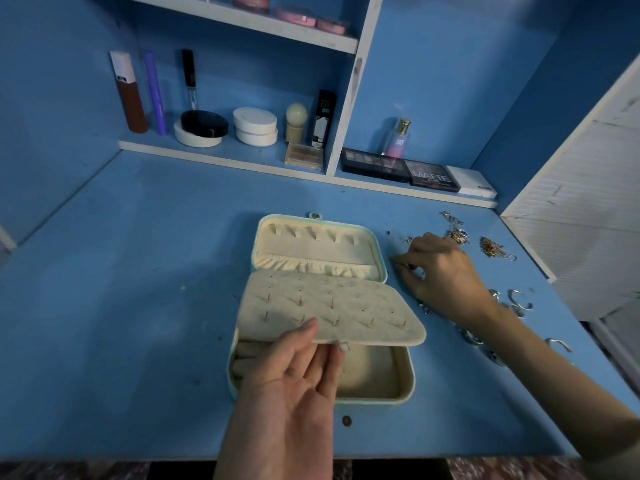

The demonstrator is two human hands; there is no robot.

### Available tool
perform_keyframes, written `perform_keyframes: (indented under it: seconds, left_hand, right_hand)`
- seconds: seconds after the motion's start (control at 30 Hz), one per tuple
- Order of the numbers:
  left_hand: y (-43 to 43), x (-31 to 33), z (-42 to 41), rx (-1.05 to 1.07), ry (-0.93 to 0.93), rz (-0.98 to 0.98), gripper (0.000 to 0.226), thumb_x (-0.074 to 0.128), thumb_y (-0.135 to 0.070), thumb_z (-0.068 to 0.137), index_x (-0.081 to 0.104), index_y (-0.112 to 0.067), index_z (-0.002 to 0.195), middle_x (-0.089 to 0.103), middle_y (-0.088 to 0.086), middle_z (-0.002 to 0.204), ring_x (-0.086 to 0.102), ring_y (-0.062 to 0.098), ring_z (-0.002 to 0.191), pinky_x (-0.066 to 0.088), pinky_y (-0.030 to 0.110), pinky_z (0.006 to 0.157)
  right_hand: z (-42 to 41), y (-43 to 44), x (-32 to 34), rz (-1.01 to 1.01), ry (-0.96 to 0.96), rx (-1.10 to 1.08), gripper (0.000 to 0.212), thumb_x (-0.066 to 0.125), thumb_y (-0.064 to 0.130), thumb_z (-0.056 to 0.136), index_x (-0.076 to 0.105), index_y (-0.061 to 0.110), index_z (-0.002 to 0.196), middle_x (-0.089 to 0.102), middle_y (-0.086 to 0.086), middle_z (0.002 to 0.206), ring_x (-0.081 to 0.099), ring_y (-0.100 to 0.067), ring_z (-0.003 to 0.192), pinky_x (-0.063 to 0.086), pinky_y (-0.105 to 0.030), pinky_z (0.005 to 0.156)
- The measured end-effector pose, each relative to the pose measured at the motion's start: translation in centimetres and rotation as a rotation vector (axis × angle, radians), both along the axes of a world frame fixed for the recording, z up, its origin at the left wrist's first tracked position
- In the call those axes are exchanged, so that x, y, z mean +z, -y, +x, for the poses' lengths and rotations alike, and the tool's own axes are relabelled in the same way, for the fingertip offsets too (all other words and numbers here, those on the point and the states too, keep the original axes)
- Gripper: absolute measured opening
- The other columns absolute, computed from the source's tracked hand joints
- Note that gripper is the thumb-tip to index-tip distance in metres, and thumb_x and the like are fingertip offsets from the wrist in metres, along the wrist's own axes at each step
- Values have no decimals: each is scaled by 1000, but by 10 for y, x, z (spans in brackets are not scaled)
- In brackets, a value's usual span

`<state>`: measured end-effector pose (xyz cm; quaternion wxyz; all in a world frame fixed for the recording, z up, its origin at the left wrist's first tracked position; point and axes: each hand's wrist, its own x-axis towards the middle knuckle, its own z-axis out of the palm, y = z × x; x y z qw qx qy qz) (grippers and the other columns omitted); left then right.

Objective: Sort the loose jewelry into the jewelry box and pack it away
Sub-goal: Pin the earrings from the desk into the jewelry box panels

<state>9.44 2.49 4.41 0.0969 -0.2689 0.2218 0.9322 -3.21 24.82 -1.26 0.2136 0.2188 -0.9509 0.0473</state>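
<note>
Two hands: left hand (298,370) pinches earring panel (329,304); right hand (446,271) perhaps pinches jewelry (490,246).

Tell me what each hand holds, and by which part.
The left hand pinches the earring panel by its front edge, thumb on top. The right hand rests among loose jewelry; whether it grips any cannot be told.

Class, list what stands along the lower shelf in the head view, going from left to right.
brown bottle with white cap → purple tube → black-lidded jar → stacked white tubs → beige sponge → black carton → perfume bottle
</note>
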Motion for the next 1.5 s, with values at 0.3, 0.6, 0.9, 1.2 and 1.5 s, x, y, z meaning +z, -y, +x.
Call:
perform_keyframes:
  seconds: [0.3, 0.6, 0.9, 1.2, 1.5]
  left_hand:
    - [-2, 1, 0, 23, -7, 13, 26, 56, -5, 61, 70, -17, 42, 75, 6, 81, 65, 19, 95, 46, 29, 79]
    - [-2, 2, 1, 25, -7, 18, 27, 57, -4, 62, 70, -18, 42, 75, 5, 79, 66, 18, 92, 45, 29, 75]
    - [-1, 2, 1, 13, -5, 29, 27, 56, -4, 63, 71, -16, 44, 75, 5, 79, 66, 18, 89, 44, 29, 74]
    - [-1, 1, 2, 14, -14, 46, 25, 56, -4, 63, 73, -15, 48, 75, 7, 85, 66, 20, 95, 45, 28, 77]
    - [-2, -4, 1, 25, 12, 52, 21, 56, -2, 64, 69, -10, 79, 75, 9, 88, 67, 21, 92, 44, 29, 75]
  right_hand:
    - [7, -1, 1, -86, -2, -27, 11, 65, 8, 76, 76, 9, 80, 61, -5, 64, 55, -26, 62, 48, -35, 53]
    - [-3, -1, 6, -192, 187, -75, 5, 72, 12, 79, 74, 12, 83, 61, -5, 71, 50, -18, 69, 48, -39, 65]
    - [26, 50, 63, -760, 598, 35, 2, 72, 20, 77, 72, 18, 78, 71, 2, 79, 58, -8, 67, 46, -19, 65]
    - [38, 79, 81, -583, 914, 202, 6, 70, 15, 81, 75, 17, 84, 72, 4, 80, 63, -5, 75, 48, -18, 70]
    - [38, 82, 82, -537, 958, 214, 6, 69, 16, 82, 75, 16, 85, 72, 5, 80, 63, -5, 74, 45, -14, 69]
